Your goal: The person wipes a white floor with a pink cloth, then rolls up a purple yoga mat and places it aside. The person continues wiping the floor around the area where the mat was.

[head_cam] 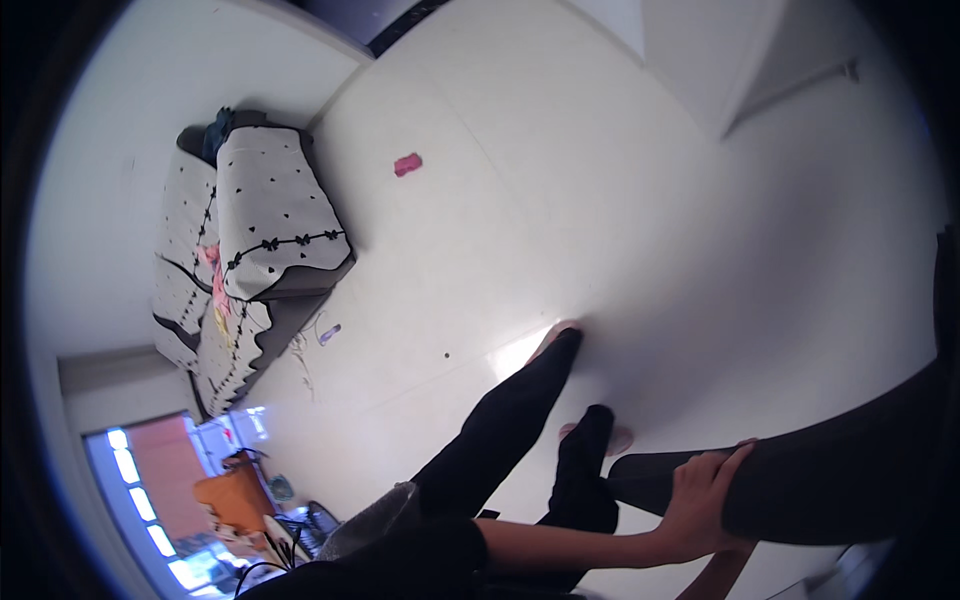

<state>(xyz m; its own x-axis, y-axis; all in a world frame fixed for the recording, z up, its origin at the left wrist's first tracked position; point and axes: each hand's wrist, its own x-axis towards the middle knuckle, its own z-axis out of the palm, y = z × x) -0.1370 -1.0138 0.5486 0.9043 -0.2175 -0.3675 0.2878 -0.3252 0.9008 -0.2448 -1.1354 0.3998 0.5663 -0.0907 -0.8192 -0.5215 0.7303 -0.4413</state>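
Note:
My left hand point(701, 499) grips the narrow part of a large dark grey, smooth-surfaced object point(817, 480) at the lower right, its fingers laid over the upper face. The object tapers to a rounded end near my legs; its kind is not clear. My right forearm point(716, 576) comes up from the bottom edge to the same place, and my right hand is mostly hidden behind the left hand and wrist. My legs in black trousers point(517, 420) stand on the pale glossy floor point(465, 262), with light-coloured footwear on the feet.
A grey sofa with white, bow-patterned covers point(281, 195) stands against the wall at the left. On the floor lie a pink item point(408, 165), a small purple item point(329, 334) and a pale cord point(301, 360). An orange piece of furniture point(236, 499) stands near the window. White furniture point(705, 60) is at the top right.

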